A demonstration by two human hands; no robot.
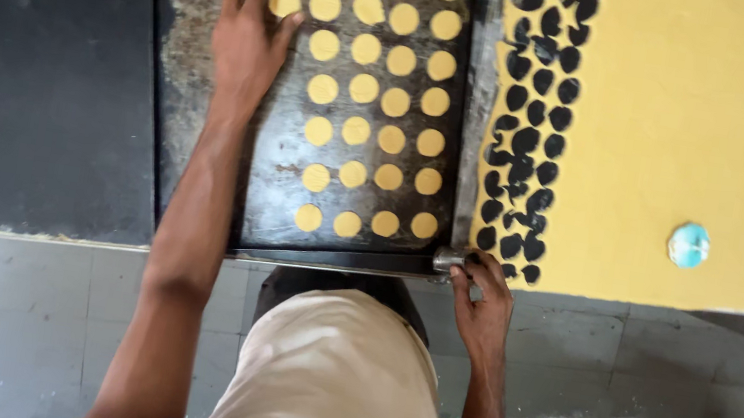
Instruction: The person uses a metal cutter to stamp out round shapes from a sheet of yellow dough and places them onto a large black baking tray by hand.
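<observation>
A dark metal baking tray (268, 213) lies on a black counter and carries several rows of small round yellow dough discs (364, 88). My left hand (244, 43) rests flat on the tray's bare left part, its fingertips touching the disc at the upper left. My right hand (479, 299) is at the counter's front edge, fingers closed around a small round metal cutter (446, 259). To the right of the tray a rolled sheet of yellow dough (687, 138) is spread out, with several round holes (530, 134) cut along its left side.
A small round pale blue and white object (689, 245) sits on the dough sheet near its lower right. The black counter (29, 69) extends to the left of the tray. Below are a tiled counter front, my light apron and clutter on the floor at the lower right.
</observation>
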